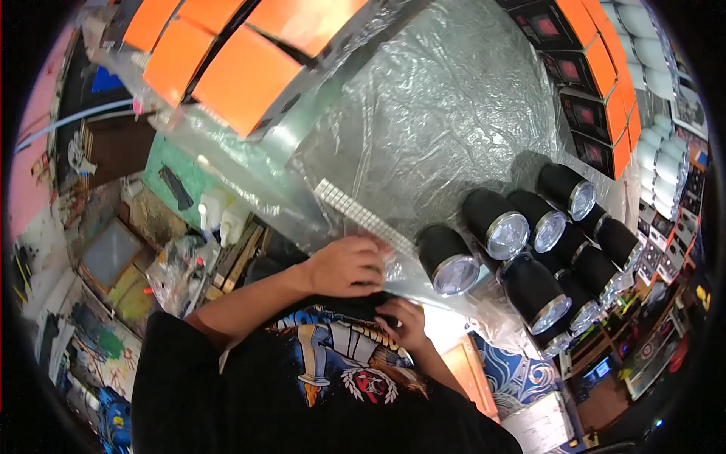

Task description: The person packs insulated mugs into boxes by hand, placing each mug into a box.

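Observation:
My left hand [346, 266] is at the near edge of the plastic-covered table [446, 91], its fingers curled. Just below it, close to my chest, my right hand [406, 324] has bent fingers. A dark shape lies between the hands and blends with my black shirt [302, 416]; I cannot tell what they hold. Beyond my left hand a narrow strip of small white squares [363, 216] lies on the plastic. To the right a black tumbler [448, 257] with a clear lid lies on its side, beside several similar tumblers [495, 223].
Orange-topped boxes [246, 72] stand at the upper left. More orange and black boxes [597, 98] line the right side, with wrapped white items [650, 53] beyond. White bottles [219, 212] and a crumpled plastic bag [178, 272] are at the left, below table height.

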The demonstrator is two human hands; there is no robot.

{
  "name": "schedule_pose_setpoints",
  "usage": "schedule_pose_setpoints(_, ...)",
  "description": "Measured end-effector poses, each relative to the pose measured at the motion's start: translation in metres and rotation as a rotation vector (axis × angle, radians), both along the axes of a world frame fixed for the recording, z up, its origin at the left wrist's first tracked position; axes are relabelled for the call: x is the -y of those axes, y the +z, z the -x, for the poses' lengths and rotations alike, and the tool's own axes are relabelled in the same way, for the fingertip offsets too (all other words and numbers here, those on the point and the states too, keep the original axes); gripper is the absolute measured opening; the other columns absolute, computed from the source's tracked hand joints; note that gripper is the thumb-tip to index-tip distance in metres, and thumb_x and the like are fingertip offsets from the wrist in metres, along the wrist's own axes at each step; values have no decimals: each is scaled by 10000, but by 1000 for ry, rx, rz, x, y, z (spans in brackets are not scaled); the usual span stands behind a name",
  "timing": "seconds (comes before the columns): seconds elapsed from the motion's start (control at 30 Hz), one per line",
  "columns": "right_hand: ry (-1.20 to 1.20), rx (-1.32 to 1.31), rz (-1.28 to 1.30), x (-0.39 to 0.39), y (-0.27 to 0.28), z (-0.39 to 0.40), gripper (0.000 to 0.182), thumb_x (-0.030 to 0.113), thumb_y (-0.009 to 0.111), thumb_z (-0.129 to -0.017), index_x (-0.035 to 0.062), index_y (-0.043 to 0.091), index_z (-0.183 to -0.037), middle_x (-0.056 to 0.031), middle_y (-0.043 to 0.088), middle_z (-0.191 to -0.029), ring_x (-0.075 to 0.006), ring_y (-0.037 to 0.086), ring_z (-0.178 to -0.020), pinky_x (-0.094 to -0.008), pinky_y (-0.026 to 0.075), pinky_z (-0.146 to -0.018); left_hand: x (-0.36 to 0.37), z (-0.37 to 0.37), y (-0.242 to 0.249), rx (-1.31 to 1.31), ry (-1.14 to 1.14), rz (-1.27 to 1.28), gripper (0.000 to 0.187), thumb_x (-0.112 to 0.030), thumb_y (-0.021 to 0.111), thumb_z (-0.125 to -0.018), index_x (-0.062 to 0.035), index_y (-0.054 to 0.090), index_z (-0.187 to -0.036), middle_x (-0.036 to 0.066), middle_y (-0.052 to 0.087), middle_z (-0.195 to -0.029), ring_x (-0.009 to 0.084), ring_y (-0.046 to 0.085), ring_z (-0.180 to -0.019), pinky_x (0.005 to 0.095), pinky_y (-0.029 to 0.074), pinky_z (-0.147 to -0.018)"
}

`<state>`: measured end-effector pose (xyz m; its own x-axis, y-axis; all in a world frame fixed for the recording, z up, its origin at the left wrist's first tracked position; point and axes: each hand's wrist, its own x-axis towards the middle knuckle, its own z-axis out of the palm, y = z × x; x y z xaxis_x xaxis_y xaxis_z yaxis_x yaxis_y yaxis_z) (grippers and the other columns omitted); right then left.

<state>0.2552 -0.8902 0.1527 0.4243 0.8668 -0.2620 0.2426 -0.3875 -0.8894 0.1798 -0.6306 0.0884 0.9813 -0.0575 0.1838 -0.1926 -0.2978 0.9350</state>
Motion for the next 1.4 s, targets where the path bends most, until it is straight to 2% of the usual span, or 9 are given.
schedule_pose_setpoints(0.13, 103, -28, 109, 52, -39, 25, 154, 105, 805, -875, 83, 742, -1013, -105, 750, -973, -317, 729, -840, -413, 583, -752, -5, -2, -13, 20, -107, 39, 144, -284, 804, -903, -191, 778, -1011, -55, 711, -1077, 203, 658, -1141, 410, 504, -948)
schedule_pose_setpoints(0.33, -106, -152, 247, 108, -132, 65, 369, 340, 806, -886, 112, 755, -1171, -142, 746, -1190, -401, 692, -1148, -489, 536, -1028, 9, 7, -25, 83, 2, 44, 108, -267, 825, -913, -186, 812, -983, -47, 758, -1011, 154, 729, -1033, 374, 519, -882)
schedule_pose_setpoints(0.47, 25, -175, 298, 108, -175, 61, 385, 343, 800, -891, 116, 746, -1198, -149, 737, -1213, -402, 691, -1158, -490, 537, -1034, 1, 1, -27, 82, -31, 85, 100, -264, 804, -935, -171, 802, -972, -44, 756, -1016, 147, 723, -1034, 361, 523, -884)
schedule_pose_setpoints(0.73, 257, -82, 343, 319, -235, 93, 432, 350, 785, -907, 127, 721, -1272, -170, 714, -1275, -406, 687, -1183, -495, 539, -1048, 6, 4, -33, 219, -58, 70, 78, -214, 812, -936, -162, 797, -992, -38, 749, -989, 155, 717, -998, 358, 504, -870)
schedule_pose_setpoints(0.9, 166, 93, 228, -55, -359, 63, 463, 354, 776, -916, 134, 706, -1318, -183, 700, -1313, -408, 684, -1198, -497, 541, -1057, 10, 7, -26, 264, -9, -8, 39, -135, 809, -928, -103, 814, -950, 13, 769, -936, 208, 736, -935, 359, 518, -834)
schedule_pose_setpoints(1.07, -274, 354, 3, -32, -549, 103, 495, 359, 766, -926, 141, 691, -1364, -195, 685, -1352, -410, 681, -1214, -500, 542, -1066, 35, 12, -25, 158, 85, 2, 99, -59, 780, -940, 37, 780, -966, 162, 770, -955, 300, 694, -937, 425, 547, -871)
schedule_pose_setpoints(1.2, -255, 283, 129, -35, -496, 111, 518, 416, 759, -917, 166, 682, -1364, -190, 667, -1384, -403, 659, -1254, -510, 532, -1080, 22, 15, -55, 181, 198, -61, 191, -90, 663, -1004, 26, 744, -876, 79, 741, -870, 156, 668, -861, 315, 505, -790)
schedule_pose_setpoints(1.27, -260, 241, 180, -30, -499, 110, 519, 474, 759, -903, 191, 685, -1331, -173, 659, -1385, -394, 630, -1296, -511, 512, -1103, 28, 14, -55, 187, 250, 36, 164, -108, 708, -982, 29, 774, -922, 97, 690, -806, 225, 646, -783, 368, 514, -777)
schedule_pose_setpoints(1.4, -282, 148, 235, -19, -489, 105, 513, 481, 760, -911, 216, 681, -1342, -160, 657, -1383, -386, 605, -1339, -489, 496, -1132, 48, 34, -47, 374, 258, -84, 251, -171, 637, -1022, 22, 755, -1131, 153, 739, -1155, 252, 669, -1066, 366, 500, -964)
